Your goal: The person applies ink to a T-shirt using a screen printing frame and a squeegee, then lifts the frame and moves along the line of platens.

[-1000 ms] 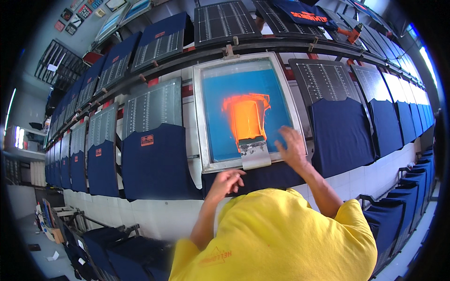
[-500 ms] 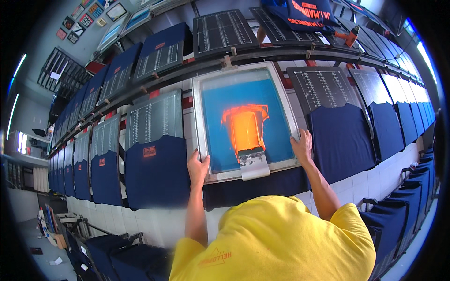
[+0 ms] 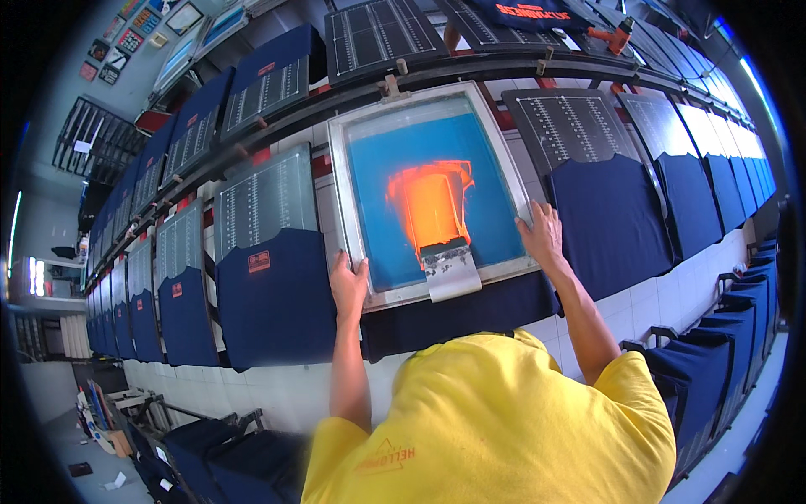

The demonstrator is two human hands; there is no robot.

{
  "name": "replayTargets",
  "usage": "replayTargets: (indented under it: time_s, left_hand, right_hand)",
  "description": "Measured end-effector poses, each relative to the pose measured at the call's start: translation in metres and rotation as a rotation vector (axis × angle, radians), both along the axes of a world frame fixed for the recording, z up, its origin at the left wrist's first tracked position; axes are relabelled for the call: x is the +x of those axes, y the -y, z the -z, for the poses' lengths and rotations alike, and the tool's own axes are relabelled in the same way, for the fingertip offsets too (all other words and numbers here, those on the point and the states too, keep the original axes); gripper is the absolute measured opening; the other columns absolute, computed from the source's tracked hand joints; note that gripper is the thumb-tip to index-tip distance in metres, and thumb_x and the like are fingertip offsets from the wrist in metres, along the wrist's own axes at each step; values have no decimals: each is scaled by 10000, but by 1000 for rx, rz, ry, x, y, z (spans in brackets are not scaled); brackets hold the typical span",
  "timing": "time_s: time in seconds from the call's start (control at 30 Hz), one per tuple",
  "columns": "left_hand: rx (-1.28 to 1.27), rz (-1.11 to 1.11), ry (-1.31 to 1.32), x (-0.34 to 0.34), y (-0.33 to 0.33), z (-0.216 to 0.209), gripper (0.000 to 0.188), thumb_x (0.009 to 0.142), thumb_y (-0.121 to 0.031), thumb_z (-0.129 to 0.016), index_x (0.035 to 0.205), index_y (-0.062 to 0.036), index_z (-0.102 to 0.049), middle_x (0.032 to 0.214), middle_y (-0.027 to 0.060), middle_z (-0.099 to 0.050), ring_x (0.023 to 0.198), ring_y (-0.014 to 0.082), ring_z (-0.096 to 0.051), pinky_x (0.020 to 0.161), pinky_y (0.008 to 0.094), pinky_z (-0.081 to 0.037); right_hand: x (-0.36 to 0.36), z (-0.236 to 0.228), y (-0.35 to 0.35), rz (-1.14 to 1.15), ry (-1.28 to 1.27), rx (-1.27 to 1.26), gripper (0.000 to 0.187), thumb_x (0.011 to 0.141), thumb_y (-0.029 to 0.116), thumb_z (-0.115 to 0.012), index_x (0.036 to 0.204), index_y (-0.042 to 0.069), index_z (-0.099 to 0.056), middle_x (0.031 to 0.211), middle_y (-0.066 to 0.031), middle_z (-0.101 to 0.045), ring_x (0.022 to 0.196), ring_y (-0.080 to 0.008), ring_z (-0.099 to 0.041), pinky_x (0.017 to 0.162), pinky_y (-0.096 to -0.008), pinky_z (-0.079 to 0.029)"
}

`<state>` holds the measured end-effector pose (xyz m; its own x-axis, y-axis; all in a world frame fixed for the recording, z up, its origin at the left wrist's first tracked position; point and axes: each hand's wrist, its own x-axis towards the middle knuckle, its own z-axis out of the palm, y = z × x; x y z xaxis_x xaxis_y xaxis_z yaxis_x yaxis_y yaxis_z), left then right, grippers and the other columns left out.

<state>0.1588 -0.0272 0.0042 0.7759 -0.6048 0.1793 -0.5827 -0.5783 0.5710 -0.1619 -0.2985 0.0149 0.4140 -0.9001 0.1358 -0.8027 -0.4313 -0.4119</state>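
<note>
A screen printing frame (image 3: 345, 197) with blue mesh (image 3: 378, 168) lies in front of me over a navy shirt (image 3: 462, 321), whose lower part shows below the frame. Bright orange ink (image 3: 432, 202) is spread across the middle of the mesh. A squeegee (image 3: 452, 275) with a pale, ink-spotted handle rests on the ink's near end and over the near bar, touched by neither hand. My left hand (image 3: 348, 284) grips the frame's left side at the near corner, thumb on top. My right hand (image 3: 543, 235) holds the right side near its near corner.
Dark platens with navy shirts stand on both sides, including a printed shirt (image 3: 273, 294) at left and a plain one (image 3: 609, 214) at right. A metal rail (image 3: 294, 118) runs behind the frame. Across it lie more platens and an orange heat gun (image 3: 617, 38). Draped shirts (image 3: 697, 370) hang behind at right.
The whole scene has shifted slightly up and left in view. Both hands keep their places on the frame, and the squeegee and ink look unchanged.
</note>
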Motion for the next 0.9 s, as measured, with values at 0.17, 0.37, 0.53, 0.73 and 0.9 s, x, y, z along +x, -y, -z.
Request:
replayTargets:
  time_s: [0.17, 0.37, 0.53, 0.73, 0.9]
  left_hand:
    - [-173, 246, 90, -51, -2, -36, 404, 913, -236, -701, 1214, 29, -650, 1292, 215, -636, 1277, 345, -571, 1061, 417, -464]
    - [-176, 770, -261, -94, -5, -45, 291, 969, -108, -594, 1236, -9, -651, 1303, 158, -641, 1257, 324, -584, 1050, 418, -469]
    - [-91, 801, -141, -96, 15, -50, 378, 969, -82, -536, 1339, -8, -559, 1387, 193, -567, 1277, 375, -538, 1083, 449, -409]
    - [-127, 719, -7, -104, 28, -45, 380, 912, -23, -567, 1291, 13, -557, 1346, 204, -574, 1219, 376, -565, 1016, 468, -429]
    - [-75, 707, 121, -107, 21, -40, 406, 901, -72, -623, 1296, -2, -559, 1328, 171, -594, 1169, 313, -613, 1004, 448, -438]
  right_hand:
    - [8, -54, -70, -696, 99, 63, 688, 773, 262, -813, 1362, 25, -549, 1427, -158, -531, 1347, -353, -468, 1078, -483, -402]
    - [24, -53, -90, -970, -154, -121, 654, 692, 216, -807, 1281, 52, -575, 1399, -85, -551, 1288, -249, -513, 1032, -406, -420]
    - [49, -67, -87, -955, -124, -11, 608, 620, 105, -771, 1195, 28, -589, 1282, -96, -602, 1121, -268, -571, 900, -405, -447]
    - [61, -53, -85, -883, -6, -202, 553, 612, 112, -790, 1136, 42, -626, 1191, -78, -637, 1018, -254, -582, 854, -396, -441]
    - [58, -49, -96, -840, 35, -243, 342, 731, 88, -685, 1067, 72, -625, 1106, -41, -642, 1003, -228, -589, 799, -393, -432]
